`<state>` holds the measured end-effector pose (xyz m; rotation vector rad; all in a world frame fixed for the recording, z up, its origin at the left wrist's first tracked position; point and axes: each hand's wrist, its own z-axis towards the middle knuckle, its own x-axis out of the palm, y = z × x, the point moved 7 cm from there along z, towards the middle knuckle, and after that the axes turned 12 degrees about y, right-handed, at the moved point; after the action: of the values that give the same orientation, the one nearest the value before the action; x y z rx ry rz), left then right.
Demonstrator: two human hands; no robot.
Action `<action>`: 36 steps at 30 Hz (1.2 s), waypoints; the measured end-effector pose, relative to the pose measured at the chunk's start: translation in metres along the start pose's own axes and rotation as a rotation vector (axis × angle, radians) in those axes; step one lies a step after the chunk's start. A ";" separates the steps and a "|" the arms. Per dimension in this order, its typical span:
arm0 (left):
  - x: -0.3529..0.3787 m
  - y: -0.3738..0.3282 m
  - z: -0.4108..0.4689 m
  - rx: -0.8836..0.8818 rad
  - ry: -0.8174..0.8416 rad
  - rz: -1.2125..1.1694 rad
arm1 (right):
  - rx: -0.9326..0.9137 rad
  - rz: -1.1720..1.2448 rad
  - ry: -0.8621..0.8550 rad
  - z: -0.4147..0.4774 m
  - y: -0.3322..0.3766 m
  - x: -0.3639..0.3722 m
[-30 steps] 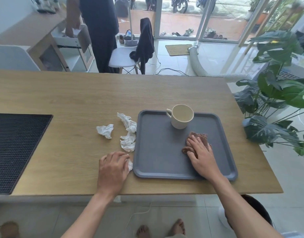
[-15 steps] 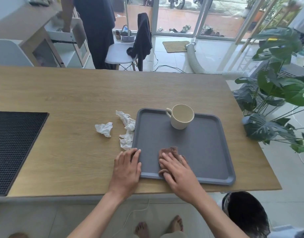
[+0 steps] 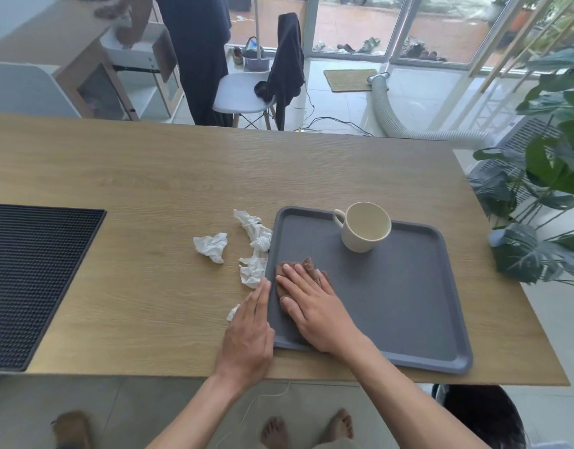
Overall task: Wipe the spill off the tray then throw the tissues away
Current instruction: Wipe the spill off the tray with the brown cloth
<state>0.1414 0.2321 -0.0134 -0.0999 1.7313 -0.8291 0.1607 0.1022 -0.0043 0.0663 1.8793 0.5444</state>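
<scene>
While right hand (image 3: pixel 314 309) presses brown tissue (image 3: pixel 284 270) flat on tray (image 3: pixel 408 306), left hand (image 3: pixel 250 332) lies flat.

Tray (image 3: pixel 408 303): plain slate grey, matte. Mug (image 3: pixel 365 226): cream, unpatterned. Soaked tissue (image 3: pixel 306 267) on tray: brown-stained. Loose tissues (image 3: pixel 211 247) on bench: white, crumpled. Bench (image 3: pixel 149 189): light oak wood grain, fine streaks running lengthwise. Mat (image 3: pixel 29 280): black, regular raised-dot grid. Plant (image 3: pixel 548 176): dark green leaves. Chair (image 3: pixel 243 97): white seat, dark garment draped over back. Doormat (image 3: pixel 348 80): tan.
</scene>
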 end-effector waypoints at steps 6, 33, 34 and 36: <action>-0.001 -0.005 0.001 0.015 0.010 0.055 | 0.076 -0.032 -0.012 0.058 -0.025 -0.025; -0.005 -0.004 -0.002 -0.003 -0.086 -0.081 | 0.003 0.161 -0.090 0.025 0.000 -0.018; -0.007 -0.005 -0.003 -0.001 -0.085 -0.083 | -0.011 0.180 -0.079 0.015 0.005 -0.014; -0.010 -0.006 -0.003 -0.001 -0.083 -0.104 | -0.038 0.222 -0.061 -0.002 0.013 -0.006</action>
<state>0.1398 0.2334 -0.0015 -0.2235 1.6596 -0.8873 0.1586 0.1114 0.0065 0.2656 1.8118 0.7217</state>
